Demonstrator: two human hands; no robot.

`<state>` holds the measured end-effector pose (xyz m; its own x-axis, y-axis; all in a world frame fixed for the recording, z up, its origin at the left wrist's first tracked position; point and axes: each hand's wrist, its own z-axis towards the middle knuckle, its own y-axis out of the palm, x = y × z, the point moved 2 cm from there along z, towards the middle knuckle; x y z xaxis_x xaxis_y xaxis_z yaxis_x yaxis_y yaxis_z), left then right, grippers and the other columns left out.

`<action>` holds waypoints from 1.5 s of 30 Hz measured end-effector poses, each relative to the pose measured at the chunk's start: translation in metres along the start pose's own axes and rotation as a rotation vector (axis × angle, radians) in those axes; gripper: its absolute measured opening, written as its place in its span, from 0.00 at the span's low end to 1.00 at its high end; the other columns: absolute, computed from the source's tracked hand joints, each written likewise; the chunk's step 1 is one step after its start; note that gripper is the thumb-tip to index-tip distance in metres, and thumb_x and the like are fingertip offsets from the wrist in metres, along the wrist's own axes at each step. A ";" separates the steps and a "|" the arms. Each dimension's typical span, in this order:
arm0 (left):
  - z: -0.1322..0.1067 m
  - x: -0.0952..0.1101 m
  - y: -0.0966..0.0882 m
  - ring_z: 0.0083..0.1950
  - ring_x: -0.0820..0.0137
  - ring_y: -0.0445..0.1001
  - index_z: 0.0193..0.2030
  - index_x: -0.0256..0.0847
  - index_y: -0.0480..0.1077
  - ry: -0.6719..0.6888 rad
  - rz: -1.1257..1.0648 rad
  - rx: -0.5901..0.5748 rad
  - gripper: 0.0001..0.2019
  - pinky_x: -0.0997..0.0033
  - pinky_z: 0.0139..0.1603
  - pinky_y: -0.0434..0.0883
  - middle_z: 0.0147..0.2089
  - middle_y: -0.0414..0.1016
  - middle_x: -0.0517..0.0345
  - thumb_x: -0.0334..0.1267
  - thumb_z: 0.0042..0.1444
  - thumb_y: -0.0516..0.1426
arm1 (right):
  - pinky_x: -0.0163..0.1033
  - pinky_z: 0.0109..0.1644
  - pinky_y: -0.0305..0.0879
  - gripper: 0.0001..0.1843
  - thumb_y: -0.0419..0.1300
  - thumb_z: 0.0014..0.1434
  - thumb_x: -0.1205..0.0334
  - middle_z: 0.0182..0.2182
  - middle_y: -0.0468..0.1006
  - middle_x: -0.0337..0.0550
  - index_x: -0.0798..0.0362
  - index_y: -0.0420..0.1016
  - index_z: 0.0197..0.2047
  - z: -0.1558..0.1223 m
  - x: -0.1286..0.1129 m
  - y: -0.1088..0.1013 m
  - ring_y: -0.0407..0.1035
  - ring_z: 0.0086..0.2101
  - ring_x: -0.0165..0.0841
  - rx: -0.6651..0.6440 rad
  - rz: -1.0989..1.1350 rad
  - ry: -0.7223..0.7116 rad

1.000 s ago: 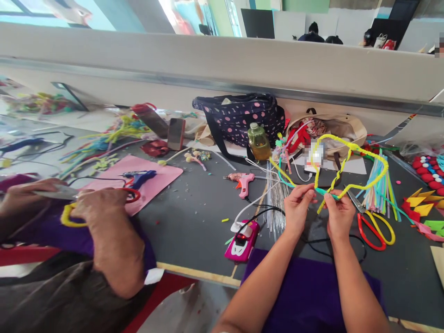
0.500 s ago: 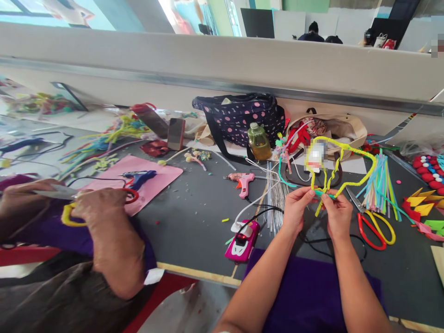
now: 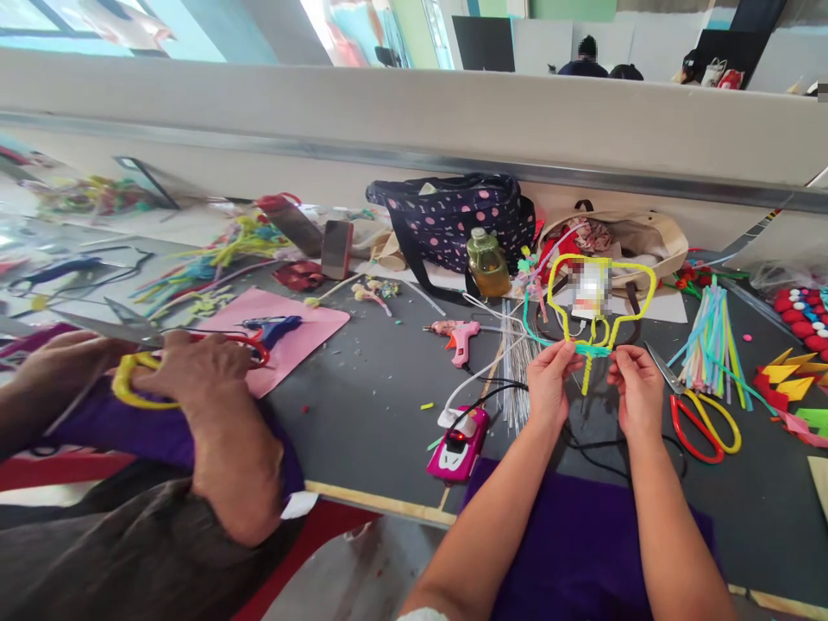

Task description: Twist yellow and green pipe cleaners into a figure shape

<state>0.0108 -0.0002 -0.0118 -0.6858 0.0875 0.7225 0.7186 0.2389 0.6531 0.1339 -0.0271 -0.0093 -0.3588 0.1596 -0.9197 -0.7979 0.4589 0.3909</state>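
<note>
Above the table I hold a yellow pipe cleaner shape (image 3: 655,289), bent into two open wing-like loops with a twisted stem pointing down. A teal pipe cleaner (image 3: 592,351) is wound across the neck of the stem, and its long loose end curves up at the left. My left hand (image 3: 549,379) pinches the teal strand at the left of the stem, thumb against fingers. At the right, my right hand (image 3: 637,388) has thumb and forefinger together at the other tip of the teal strand.
Red-and-yellow scissors (image 3: 705,423) lie right of my hands, by a bundle of pipe cleaners (image 3: 711,345). Leftward are thin wires (image 3: 514,379), a pink glue gun (image 3: 458,336) and a magenta power strip (image 3: 459,444) with cords. A co-worker's hand (image 3: 200,371) holds scissors at far left.
My hands have drawn apart, the right one moving off the stem to the teal tip. The yellow shape has turned to face me with its loops spread. The co-worker's scissors have opened.
</note>
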 end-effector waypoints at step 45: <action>-0.010 -0.002 0.005 0.27 0.74 0.73 0.32 0.38 0.78 0.263 0.224 -0.007 0.11 0.75 0.31 0.71 0.28 0.78 0.59 0.41 0.43 0.68 | 0.39 0.37 0.67 0.09 0.59 0.60 0.57 0.35 0.74 0.44 0.49 0.78 0.38 -0.013 -0.015 0.001 0.69 0.36 0.34 0.033 -0.468 -0.611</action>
<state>0.0170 -0.0085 -0.0072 -0.4584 -0.1153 0.8812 0.8492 0.2354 0.4726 0.1324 -0.0407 0.0056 0.3513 0.3923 -0.8501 -0.7824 0.6217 -0.0365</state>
